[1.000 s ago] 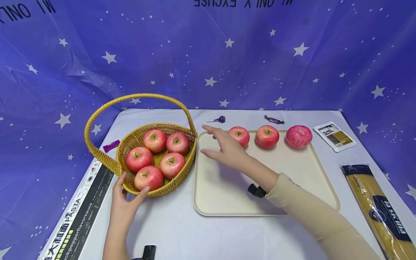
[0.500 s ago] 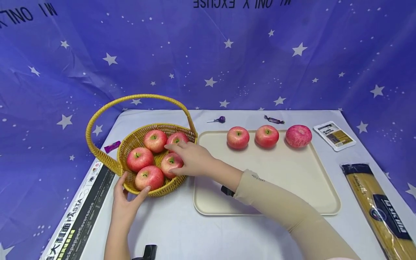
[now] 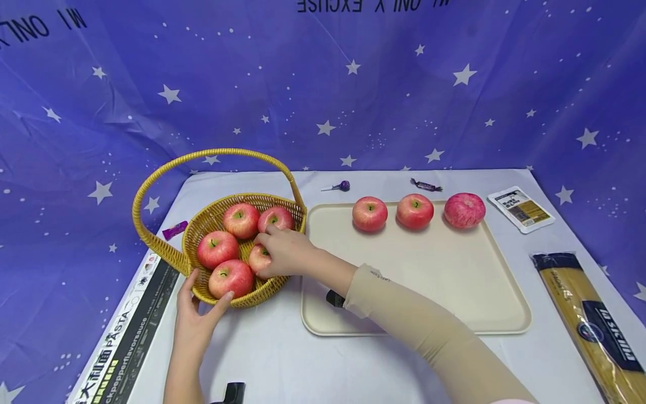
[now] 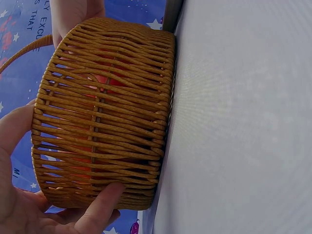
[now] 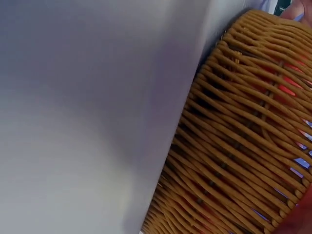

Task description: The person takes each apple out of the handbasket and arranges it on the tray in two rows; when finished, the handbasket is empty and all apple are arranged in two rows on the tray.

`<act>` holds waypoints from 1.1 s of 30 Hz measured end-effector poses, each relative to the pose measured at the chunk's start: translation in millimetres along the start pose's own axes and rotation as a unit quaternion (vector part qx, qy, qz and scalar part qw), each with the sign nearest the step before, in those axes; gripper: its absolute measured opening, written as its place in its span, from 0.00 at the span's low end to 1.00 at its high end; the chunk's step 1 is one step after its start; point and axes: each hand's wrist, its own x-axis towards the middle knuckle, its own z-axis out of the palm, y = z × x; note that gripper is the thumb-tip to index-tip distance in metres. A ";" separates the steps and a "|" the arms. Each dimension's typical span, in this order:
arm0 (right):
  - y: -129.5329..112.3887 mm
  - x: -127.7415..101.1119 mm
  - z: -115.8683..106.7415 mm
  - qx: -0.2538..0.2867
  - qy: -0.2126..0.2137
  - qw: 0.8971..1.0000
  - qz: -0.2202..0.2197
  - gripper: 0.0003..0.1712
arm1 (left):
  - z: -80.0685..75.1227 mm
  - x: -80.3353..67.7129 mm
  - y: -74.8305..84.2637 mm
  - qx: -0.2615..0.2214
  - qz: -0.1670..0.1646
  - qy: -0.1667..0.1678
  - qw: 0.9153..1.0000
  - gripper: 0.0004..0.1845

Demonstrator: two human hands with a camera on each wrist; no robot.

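- Three apples (image 3: 415,211) stand in a row along the far edge of the tray (image 3: 419,314), just right of the basket (image 3: 252,297).
- Five apples are left in the basket, so by my judgement the moving is under halfway done.
- My right hand (image 3: 282,253) is inside the basket, fingers curled round the apple at the basket's right side (image 3: 257,259), not yet lifted.
- My left hand (image 3: 194,320) steadies the basket's near wall, thumb and fingers pressed against the wicker.
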 end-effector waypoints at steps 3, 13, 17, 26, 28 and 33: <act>0.2 -1.4 1.3 0.015 0.016 1.000 0.002 0.32 | -0.2 0.3 -0.5 -0.003 0.002 -0.001 1.000 0.51; 10.1 -20.5 -22.7 0.168 0.134 0.976 -0.030 0.34 | -0.1 0.0 -0.5 -0.005 -0.002 0.001 1.000 0.51; 24.1 -38.2 -41.1 0.217 0.161 0.963 -0.023 0.34 | -0.2 0.3 0.3 -0.002 -0.004 -0.003 1.000 0.51; 70.8 -69.0 -61.0 0.217 0.209 0.952 0.046 0.35 | -1.5 1.2 -0.4 0.004 -0.008 0.000 1.000 0.52; 80.6 -69.9 -58.9 0.213 0.211 0.951 0.069 0.35 | -1.4 1.0 0.0 0.004 -0.008 -0.001 1.000 0.52; 100.0 -63.0 -44.4 0.176 0.185 0.960 0.113 0.37 | -0.8 1.0 -0.6 0.003 -0.009 -0.002 1.000 0.52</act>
